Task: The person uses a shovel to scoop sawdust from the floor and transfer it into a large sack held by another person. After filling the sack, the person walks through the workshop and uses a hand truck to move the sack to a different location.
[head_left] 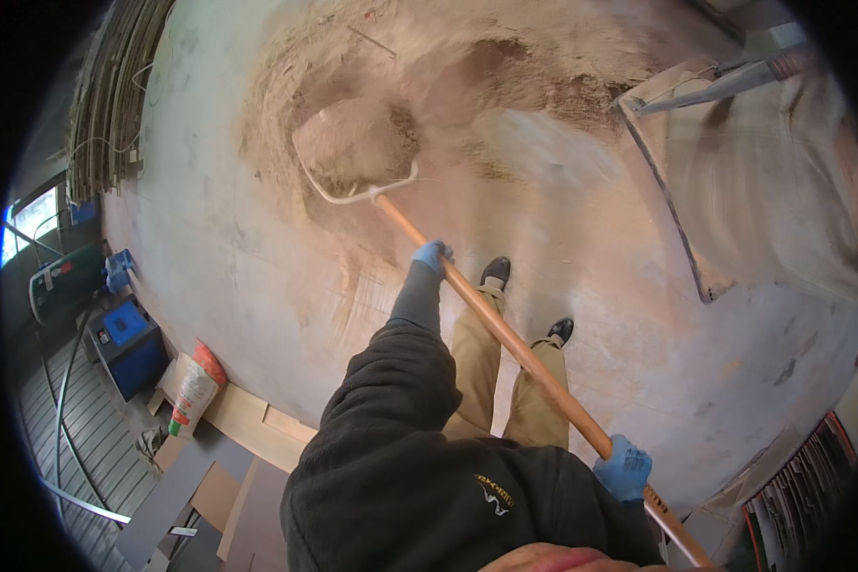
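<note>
Both my hands, in blue gloves, grip the long wooden handle of a wide shovel [500, 329]. My left hand [434, 255] is closed around the handle toward the blade end. Farther back, beside my right hip, my right hand [624, 468] is wrapped round the handle near its rear end. The blade, with its pale rim, lies ahead and to the left, bearing a heap of tan sawdust-like material [357, 141]. More of this loose material [505, 81] spreads around and beyond the blade, partly blurred.
A board-like panel edge [672, 214] and a grey pipe [725, 88] stand at the right. Stacked thin sheets [110, 95] line the far left. Nearer on the left are a red and white sack [197, 389], a blue and black box [129, 343] and flat boards [234, 415].
</note>
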{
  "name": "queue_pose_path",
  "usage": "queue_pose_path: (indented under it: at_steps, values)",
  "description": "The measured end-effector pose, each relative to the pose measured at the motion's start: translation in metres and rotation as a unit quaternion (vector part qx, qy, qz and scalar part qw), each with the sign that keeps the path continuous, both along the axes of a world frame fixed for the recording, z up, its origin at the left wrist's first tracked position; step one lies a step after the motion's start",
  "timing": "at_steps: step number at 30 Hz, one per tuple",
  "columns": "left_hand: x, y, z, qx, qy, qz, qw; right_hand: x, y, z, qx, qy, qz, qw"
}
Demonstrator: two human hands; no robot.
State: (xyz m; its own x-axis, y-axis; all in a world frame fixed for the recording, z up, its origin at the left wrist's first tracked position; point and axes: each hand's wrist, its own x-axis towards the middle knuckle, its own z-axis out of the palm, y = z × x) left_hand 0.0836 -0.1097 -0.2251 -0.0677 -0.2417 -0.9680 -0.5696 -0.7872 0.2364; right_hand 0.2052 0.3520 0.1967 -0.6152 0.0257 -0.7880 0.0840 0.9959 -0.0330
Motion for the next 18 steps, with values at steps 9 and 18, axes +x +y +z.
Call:
queue_pose_path:
  at_steps: [9,18]
  values:
    - [-0.041,-0.071,0.02,-0.116,0.021,-0.143,0.983,-0.043,-0.037,-0.056,-0.049,-0.137,0.007,0.989]
    - [-0.062,-0.067,0.065,-0.151,-0.016,-0.186,0.971,-0.031,-0.002,-0.078,-0.044,-0.096,-0.004,0.994]
